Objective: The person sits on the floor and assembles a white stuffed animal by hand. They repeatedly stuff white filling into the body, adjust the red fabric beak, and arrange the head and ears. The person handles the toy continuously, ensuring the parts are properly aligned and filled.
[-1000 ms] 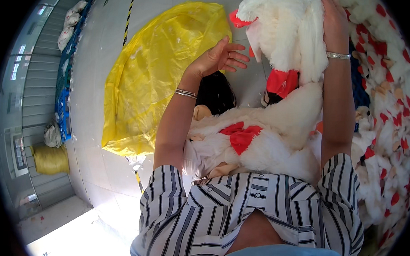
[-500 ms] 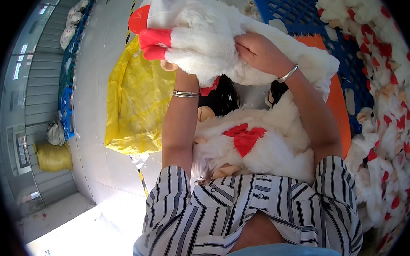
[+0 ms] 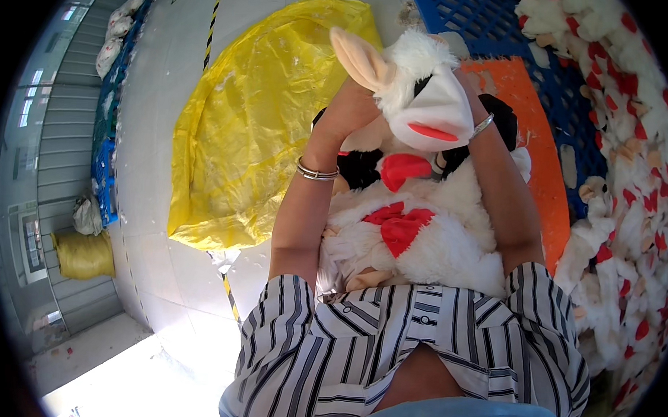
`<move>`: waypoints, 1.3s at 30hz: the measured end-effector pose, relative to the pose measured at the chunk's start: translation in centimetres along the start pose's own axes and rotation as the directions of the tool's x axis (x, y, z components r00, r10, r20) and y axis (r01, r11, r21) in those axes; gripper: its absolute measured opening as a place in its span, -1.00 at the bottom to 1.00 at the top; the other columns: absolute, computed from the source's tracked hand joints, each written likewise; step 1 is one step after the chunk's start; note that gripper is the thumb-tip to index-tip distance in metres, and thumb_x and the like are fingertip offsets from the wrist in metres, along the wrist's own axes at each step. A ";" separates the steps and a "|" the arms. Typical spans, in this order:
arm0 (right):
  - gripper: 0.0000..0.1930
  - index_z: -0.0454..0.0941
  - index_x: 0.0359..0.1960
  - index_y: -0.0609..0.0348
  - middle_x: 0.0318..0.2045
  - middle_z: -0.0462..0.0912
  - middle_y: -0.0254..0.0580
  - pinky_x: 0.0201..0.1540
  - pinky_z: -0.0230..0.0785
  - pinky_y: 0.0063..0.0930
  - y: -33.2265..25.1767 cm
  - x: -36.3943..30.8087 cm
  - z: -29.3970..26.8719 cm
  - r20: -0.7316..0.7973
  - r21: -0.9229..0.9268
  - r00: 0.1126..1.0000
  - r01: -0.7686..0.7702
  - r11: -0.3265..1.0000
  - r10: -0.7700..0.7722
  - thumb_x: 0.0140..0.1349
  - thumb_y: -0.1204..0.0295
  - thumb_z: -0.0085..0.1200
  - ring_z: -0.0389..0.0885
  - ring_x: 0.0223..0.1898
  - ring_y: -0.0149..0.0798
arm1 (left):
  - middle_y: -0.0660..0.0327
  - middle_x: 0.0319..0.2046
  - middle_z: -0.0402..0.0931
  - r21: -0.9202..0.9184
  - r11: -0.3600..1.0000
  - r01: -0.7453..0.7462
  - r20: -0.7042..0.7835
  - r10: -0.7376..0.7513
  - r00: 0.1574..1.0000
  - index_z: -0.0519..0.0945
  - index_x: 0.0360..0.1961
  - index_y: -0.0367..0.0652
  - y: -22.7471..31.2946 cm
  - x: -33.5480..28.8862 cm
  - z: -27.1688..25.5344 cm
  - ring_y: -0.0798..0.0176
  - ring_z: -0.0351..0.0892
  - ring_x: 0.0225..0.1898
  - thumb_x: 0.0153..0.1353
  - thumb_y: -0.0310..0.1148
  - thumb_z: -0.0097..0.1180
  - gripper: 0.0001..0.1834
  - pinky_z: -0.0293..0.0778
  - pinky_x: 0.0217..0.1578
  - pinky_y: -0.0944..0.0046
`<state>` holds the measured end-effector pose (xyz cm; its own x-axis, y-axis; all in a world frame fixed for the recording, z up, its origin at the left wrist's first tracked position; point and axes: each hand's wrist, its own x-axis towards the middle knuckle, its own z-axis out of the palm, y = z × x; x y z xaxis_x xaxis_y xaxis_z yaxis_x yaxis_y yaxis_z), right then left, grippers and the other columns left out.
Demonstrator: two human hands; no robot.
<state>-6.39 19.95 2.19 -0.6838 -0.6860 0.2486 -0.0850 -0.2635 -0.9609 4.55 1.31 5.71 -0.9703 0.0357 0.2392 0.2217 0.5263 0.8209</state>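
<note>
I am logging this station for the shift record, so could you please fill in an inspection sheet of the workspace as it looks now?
Surface: pale floor with a black-and-yellow striped line.
Job's things: white plush toy with tan ear and red mouth, held up in both hands; more white-and-red plush on the lap.
Clutter: yellow plastic bag on the floor; heap of plush toys to the right; orange sheet on a blue crate.
Grippers: left hand and right hand grip the toy; fingers mostly hidden.
Cables: nothing seen.
Surroundings: filled yellow sack far left.
</note>
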 end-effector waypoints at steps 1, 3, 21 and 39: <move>-0.69 0.51 0.05 0.18 -0.15 0.63 -0.29 -0.13 0.55 -0.45 -1.6 -0.3 1.2 0.033 0.185 0.994 -0.108 0.977 0.103 0.25 0.54 0.09 0.63 -0.18 -0.43 | 0.09 0.09 0.51 0.014 0.998 0.062 0.067 -0.062 0.996 0.49 0.14 -0.14 0.3 -0.3 0.0 0.14 0.48 0.12 0.21 -0.38 0.19 -0.56 0.39 0.12 0.15; -0.70 0.51 0.04 0.18 -0.15 0.63 -0.29 -0.15 0.56 -0.44 2.4 -0.8 0.0 0.022 0.173 1.000 0.014 0.985 -0.018 0.25 0.54 0.09 0.62 -0.17 -0.42 | 0.09 0.10 0.51 0.113 0.993 0.042 0.166 -0.060 0.984 0.49 0.14 -0.13 0.1 -0.2 0.9 0.14 0.47 0.15 0.21 -0.35 0.18 -0.55 0.37 0.14 0.15; -0.74 0.48 -0.32 0.15 -0.41 0.55 -0.28 -0.32 0.44 -0.46 1.5 0.8 -4.9 -0.725 0.257 0.686 0.190 0.947 0.059 0.31 0.22 0.15 0.55 -0.39 -0.40 | 0.26 -0.16 0.49 -0.795 0.542 -0.271 -0.579 -0.546 0.606 0.46 -0.05 -0.17 -0.3 0.5 -0.8 0.39 0.49 -0.24 0.37 -0.09 0.09 -0.64 0.48 -0.18 0.35; -0.69 0.51 -0.46 0.14 -0.50 0.49 -0.43 -0.43 0.33 -0.53 0.6 0.5 -5.9 -0.810 -0.022 0.576 0.153 0.988 -0.108 0.22 0.19 0.28 0.43 -0.50 -0.51 | 0.36 -0.37 0.51 -0.674 0.696 -0.249 -0.613 -0.337 0.715 0.56 -0.23 -0.03 -4.6 -3.1 -3.3 0.46 0.47 -0.41 0.35 -0.50 -0.02 -0.87 0.39 -0.44 0.42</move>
<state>-11.06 23.47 1.01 -0.9720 0.1826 0.1480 -0.2050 -0.3504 -0.9139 6.82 -4.08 2.91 -0.7093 -0.6722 0.2123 0.4614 -0.2149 0.8608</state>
